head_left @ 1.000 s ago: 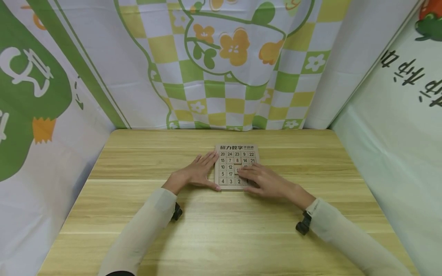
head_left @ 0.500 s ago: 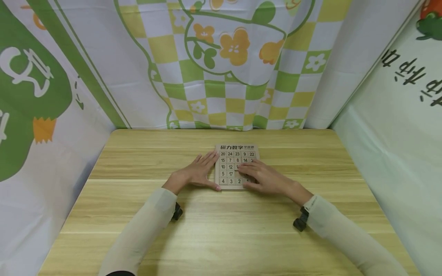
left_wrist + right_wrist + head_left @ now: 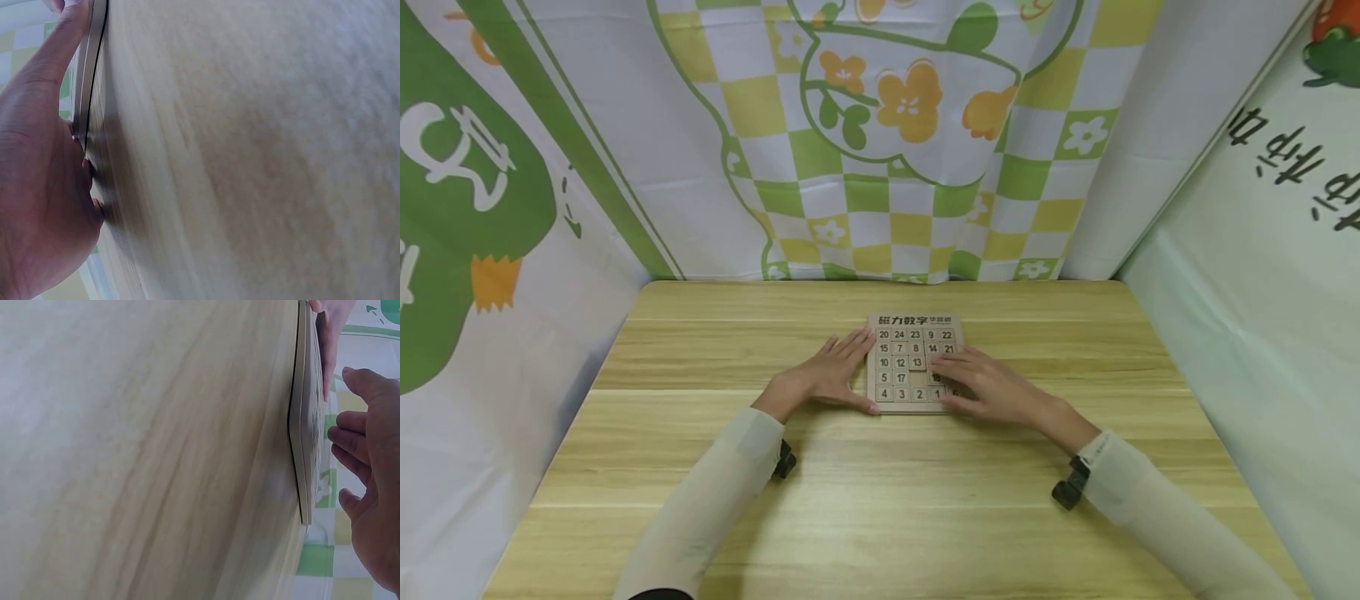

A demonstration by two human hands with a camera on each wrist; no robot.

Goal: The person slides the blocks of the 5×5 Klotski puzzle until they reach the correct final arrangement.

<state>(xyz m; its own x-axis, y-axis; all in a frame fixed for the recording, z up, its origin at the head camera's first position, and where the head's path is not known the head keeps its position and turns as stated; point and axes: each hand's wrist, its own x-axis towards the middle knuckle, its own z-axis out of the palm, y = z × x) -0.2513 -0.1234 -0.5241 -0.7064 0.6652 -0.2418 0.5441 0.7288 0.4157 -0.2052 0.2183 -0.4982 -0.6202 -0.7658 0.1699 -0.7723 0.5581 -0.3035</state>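
A flat wooden number-slide puzzle (image 3: 917, 321) lies on the table, its numbered tiles set in a frame under a printed heading. One bare slot (image 3: 918, 378) shows directly below tile 13 (image 3: 917, 362). My left hand (image 3: 835, 375) rests against the puzzle's left side, fingers extended along the edge and thumb at the near-left corner. Over the right-hand columns is my right hand (image 3: 988, 387), covering some tiles. In the right wrist view, the fingers of that right hand (image 3: 381, 462) are loosely bent, their tips slightly off the board's face (image 3: 306, 425).
The wood-grain table (image 3: 880, 500) extends around the puzzle on all sides. A checked, flowered curtain (image 3: 910, 200) hangs at the back edge, with printed white cloth (image 3: 1247, 275) on the right and more (image 3: 572, 275) on the left. Each wrist carries a small black camera (image 3: 1067, 492).
Tile 13 has slid up against tile 8, so the bare slot is now below it. My right hand then shifted right, uncovering tile 13. The left hand has stayed put.
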